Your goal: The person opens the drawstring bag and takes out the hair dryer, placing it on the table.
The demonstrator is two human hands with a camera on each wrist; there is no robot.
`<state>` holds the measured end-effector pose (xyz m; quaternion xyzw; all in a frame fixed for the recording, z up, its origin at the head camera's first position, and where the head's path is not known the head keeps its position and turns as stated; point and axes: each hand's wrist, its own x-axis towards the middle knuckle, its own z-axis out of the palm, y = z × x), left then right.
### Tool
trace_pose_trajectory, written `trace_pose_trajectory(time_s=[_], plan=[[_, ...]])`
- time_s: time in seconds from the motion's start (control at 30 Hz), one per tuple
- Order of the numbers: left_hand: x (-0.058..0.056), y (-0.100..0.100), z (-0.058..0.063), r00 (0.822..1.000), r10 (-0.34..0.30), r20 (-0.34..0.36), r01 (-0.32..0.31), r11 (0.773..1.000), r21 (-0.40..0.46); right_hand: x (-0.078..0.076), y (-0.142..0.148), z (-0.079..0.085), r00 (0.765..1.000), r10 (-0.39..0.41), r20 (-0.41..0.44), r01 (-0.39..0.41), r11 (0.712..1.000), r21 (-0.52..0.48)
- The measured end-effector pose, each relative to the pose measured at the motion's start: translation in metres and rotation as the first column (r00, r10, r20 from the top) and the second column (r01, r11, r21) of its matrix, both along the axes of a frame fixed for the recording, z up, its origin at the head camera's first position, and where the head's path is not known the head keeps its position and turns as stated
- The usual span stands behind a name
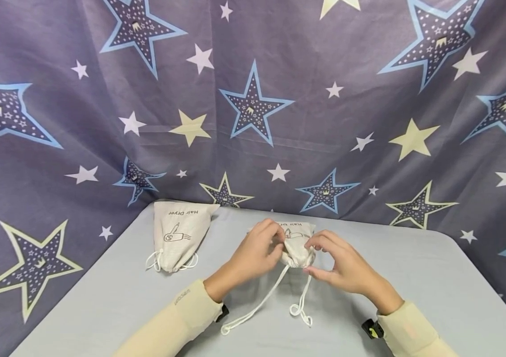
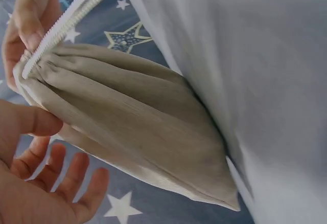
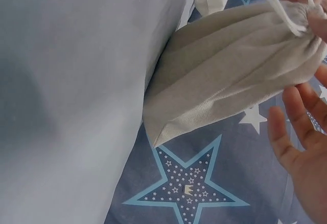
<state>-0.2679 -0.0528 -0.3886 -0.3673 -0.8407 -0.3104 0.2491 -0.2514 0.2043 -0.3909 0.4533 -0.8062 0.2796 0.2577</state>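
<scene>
So there's a cream drawstring bag [image 1: 298, 248] between the person's two hands, around the middle of the worktop [image 1: 422, 277], with its gathered neck toward the near side. Can't tell if its far end is resting on anything. The right hand [image 1: 347, 265] is pinching the neck between thumb and fingertips, other fingers kinda fanned out. The left hand [image 1: 255, 250] is pretty loose: thumb touching the bag's left edge, fingers spread apart. Two white cords [image 1: 262, 305] trail from the neck toward the near side, ends knotted. Over on the far left sits another bag [image 1: 181, 238], cords pulled in, "Hair Dryer" and a little drawing printed on it. Behind it all hangs a purple-grey star curtain [image 1: 306, 44].
</scene>
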Motion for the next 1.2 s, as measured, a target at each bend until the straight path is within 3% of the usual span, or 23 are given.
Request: trace_pose_trajectory(time_s=[0.27,0.5,0.67,0.9,1.2], plan=[[0.011,0.002,0.007,0.991,-0.131,-0.025,0.130,0.991,-0.018,-0.001,-0.001,0.000,0.999,-0.047,0.023,0.048,0.998,-0.041],[0.012,0.007,0.003,0.992,-0.095,-0.086,0.092,0.995,-0.045,0.000,-0.003,0.000,0.999,-0.052,-0.001,0.052,0.995,-0.090],[0.012,0.010,0.000,0.979,-0.053,-0.197,0.052,0.999,-0.013,0.000,-0.008,-0.002,0.997,-0.022,-0.070,0.013,0.993,-0.119],[0.012,0.010,0.000,0.967,-0.067,-0.248,0.060,0.997,-0.038,0.000,-0.013,-0.004,0.982,-0.058,-0.181,0.035,0.991,-0.127],[0.014,0.014,-0.003,0.896,-0.058,-0.440,0.021,0.996,-0.088,0.005,-0.023,-0.004,0.933,-0.144,-0.329,0.097,0.983,-0.154]])
